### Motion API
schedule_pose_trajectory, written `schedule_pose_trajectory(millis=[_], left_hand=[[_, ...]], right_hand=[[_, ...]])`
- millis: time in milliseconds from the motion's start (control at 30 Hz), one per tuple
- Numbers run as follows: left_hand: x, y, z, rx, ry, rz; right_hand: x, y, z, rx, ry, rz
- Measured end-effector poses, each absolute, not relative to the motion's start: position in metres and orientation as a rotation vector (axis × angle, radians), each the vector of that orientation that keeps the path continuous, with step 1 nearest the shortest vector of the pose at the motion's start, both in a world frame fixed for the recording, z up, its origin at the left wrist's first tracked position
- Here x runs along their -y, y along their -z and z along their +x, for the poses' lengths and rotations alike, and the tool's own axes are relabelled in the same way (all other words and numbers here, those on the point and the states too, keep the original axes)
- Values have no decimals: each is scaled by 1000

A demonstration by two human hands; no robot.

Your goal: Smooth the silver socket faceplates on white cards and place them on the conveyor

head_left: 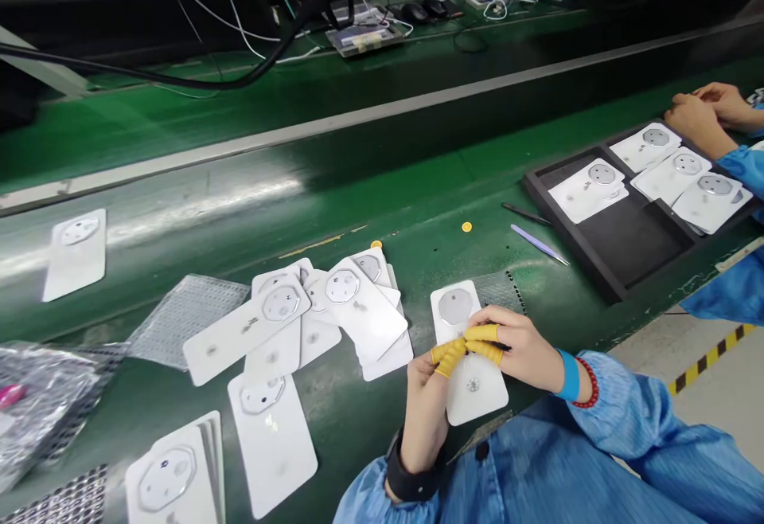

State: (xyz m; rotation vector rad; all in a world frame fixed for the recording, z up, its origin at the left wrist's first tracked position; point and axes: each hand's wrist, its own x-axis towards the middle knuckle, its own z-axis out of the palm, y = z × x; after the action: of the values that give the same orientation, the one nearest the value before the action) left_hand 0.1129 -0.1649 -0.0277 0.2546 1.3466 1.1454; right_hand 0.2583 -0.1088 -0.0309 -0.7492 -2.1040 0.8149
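Note:
Both hands meet over the middle of a white rectangular panel (477, 393) with a grey octagonal patch near its far end. My left hand (428, 385) has yellow finger cots on thumb and index, pinched together at the panel. From the other side, my right hand (522, 345), also in yellow finger cots, brings its fingertips against the left ones. Whatever lies between the fingertips is too small or hidden to make out. Just beyond the panel is a clear sheet (500, 291) edged with small black dots.
Overlapping white panels (370, 309) lie left of my hands, with bubble wrap (188, 317) beside them. To the right are purple tweezers (540, 244), dark tweezers (525, 213) and a black divided tray (588, 257) holding panels. A co-worker's hands (707, 114) are beyond the tray.

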Motion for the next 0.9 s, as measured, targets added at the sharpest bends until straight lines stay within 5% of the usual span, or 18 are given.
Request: schedule_pose_trajectory(millis=[633,900], left_hand=[[170,51,111,-1339,-1116,369],[170,62,111,-1408,-1107,441]], right_hand=[[109,33,259,2570,-321,-434],[104,51,256,2634,-568,-531]])
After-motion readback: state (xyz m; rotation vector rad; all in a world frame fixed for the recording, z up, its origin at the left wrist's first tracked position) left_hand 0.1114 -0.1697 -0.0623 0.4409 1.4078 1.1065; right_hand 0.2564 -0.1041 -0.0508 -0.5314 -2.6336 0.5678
